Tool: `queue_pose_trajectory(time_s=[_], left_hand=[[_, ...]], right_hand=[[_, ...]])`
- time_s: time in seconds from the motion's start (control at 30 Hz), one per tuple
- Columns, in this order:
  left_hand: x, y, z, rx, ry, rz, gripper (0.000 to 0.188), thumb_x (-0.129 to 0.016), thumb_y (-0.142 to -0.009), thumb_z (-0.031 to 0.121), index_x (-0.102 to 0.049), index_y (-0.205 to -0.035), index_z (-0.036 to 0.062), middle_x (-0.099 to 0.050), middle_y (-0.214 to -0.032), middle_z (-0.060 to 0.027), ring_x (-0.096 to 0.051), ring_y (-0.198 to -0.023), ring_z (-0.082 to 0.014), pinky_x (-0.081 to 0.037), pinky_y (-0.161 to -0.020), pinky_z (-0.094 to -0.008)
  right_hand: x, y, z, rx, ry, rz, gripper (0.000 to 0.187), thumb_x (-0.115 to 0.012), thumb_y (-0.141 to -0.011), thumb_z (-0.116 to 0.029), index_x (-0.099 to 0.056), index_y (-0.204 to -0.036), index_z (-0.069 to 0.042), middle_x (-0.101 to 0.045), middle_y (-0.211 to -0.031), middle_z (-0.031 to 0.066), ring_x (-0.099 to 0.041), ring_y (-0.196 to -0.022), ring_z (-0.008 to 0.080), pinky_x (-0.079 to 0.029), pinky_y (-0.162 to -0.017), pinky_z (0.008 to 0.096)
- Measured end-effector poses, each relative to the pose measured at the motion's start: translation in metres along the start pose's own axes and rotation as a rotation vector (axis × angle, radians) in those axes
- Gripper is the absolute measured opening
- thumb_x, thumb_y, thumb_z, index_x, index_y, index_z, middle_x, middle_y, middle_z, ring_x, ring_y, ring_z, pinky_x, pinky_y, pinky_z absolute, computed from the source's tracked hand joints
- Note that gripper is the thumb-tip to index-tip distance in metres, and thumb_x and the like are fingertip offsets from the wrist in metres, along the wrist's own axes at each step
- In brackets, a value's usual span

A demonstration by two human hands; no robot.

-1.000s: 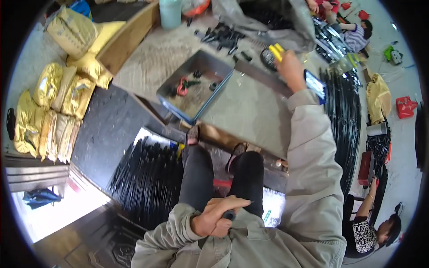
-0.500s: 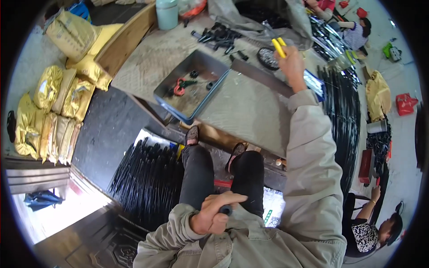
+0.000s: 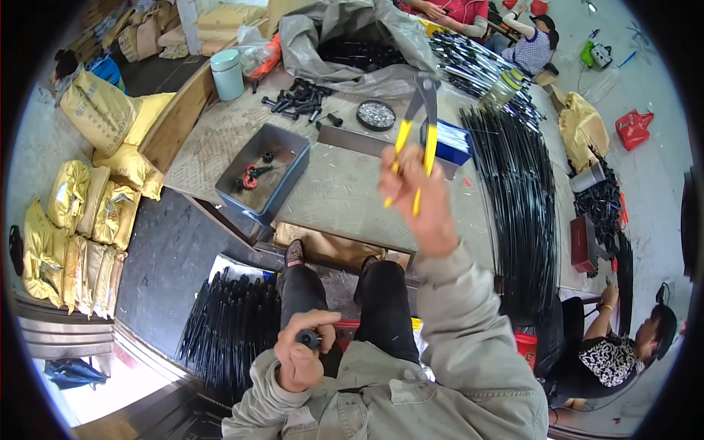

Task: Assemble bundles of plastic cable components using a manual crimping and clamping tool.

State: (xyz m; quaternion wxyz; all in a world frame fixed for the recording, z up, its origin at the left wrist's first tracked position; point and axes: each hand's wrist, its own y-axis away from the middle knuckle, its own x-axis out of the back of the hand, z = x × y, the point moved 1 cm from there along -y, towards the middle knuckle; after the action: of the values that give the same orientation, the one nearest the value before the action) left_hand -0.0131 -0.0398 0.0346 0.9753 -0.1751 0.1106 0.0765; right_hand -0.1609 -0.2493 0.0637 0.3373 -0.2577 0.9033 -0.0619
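Observation:
My right hand (image 3: 424,196) is raised over the workbench, fingers closed round yellow-handled pincers (image 3: 423,95). Their grey jaws point away from me, and the two handles are spread apart. Close to my lap, my left hand (image 3: 297,361) is wrapped round a black rod-like piece (image 3: 309,338) with a round end facing up; the rest of it is hidden by the hand. On the bench, beyond my left hand, stands a grey plastic bin (image 3: 273,192) holding red-handled scissors (image 3: 254,176) and small black parts. A round dish (image 3: 376,115) of small shiny pieces lies beyond the pincers.
Black fittings (image 3: 301,99) lie in a pile near a light-blue canister (image 3: 227,75). A blue box (image 3: 452,143) is right of the pincers. Long black rods (image 3: 513,198) line the bench's right side; more rods (image 3: 231,326) stand at lower left. Other people work at right.
My right hand has come back toward me and left with the pincers, which now show with handles spread. My left hand still grips the black piece. The view has shifted.

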Motion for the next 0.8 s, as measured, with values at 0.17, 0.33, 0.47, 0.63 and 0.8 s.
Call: queue_pose_trajectory(time_s=[0.17, 0.33, 0.47, 0.63, 0.8], left_hand=[[-0.009, -0.009, 0.014, -0.048, 0.032, -0.092, 0.057, -0.029, -0.095, 0.044, -0.053, -0.102, -0.008, -0.048, -0.058, -0.0067, -0.04, -0.048, -0.0086, -0.029, -0.045, -0.0234], [-0.023, -0.005, 0.033, 0.024, -0.09, -0.068, 0.07, -0.027, -0.09, 0.059, -0.051, -0.097, -0.0061, -0.045, -0.059, -0.0058, -0.039, -0.048, -0.0087, -0.028, -0.044, -0.0227], [-0.025, 0.002, 0.037, -0.04, -0.109, -0.04, 0.069, -0.027, -0.09, 0.058, -0.052, -0.097, -0.006, -0.046, -0.059, -0.0063, -0.041, -0.049, -0.0084, -0.028, -0.044, -0.0223], [-0.023, 0.008, 0.034, -0.096, -0.102, -0.044, 0.061, -0.03, -0.093, 0.05, -0.052, -0.099, -0.0067, -0.05, -0.066, -0.0074, -0.043, -0.051, -0.0098, -0.032, -0.046, -0.023], [-0.022, 0.01, 0.028, -0.181, -0.134, -0.029, 0.049, -0.034, -0.095, 0.039, -0.052, -0.101, -0.0064, -0.053, -0.071, -0.0087, -0.048, -0.053, -0.0129, -0.038, -0.048, -0.0249]], right_hand=[[-0.07, 0.087, 0.011, -0.084, -0.203, -0.029, 0.023, -0.065, -0.081, -0.024, -0.048, -0.073, -0.01, -0.043, -0.085, 0.0043, -0.041, -0.064, 0.0117, -0.033, -0.05, 0.0235], [-0.083, 0.115, 0.027, 0.002, -0.055, -0.107, 0.025, -0.069, -0.078, -0.023, -0.051, -0.07, -0.008, -0.044, -0.086, 0.0061, -0.042, -0.063, 0.0129, -0.037, -0.052, 0.0242], [-0.086, 0.124, 0.026, 0.067, 0.031, -0.097, 0.024, -0.071, -0.077, -0.023, -0.054, -0.069, -0.007, -0.045, -0.088, 0.008, -0.046, -0.065, 0.0148, -0.041, -0.056, 0.0256], [-0.087, 0.13, 0.017, 0.162, 0.284, -0.145, 0.018, -0.071, -0.076, -0.018, -0.057, -0.072, -0.007, -0.05, -0.089, 0.0095, -0.05, -0.069, 0.0164, -0.043, -0.059, 0.027], [-0.094, 0.131, -0.01, 0.308, 0.89, -0.128, 0.012, -0.071, -0.072, -0.007, -0.06, -0.078, -0.005, -0.056, -0.089, 0.0107, -0.054, -0.074, 0.0179, -0.044, -0.063, 0.028]])
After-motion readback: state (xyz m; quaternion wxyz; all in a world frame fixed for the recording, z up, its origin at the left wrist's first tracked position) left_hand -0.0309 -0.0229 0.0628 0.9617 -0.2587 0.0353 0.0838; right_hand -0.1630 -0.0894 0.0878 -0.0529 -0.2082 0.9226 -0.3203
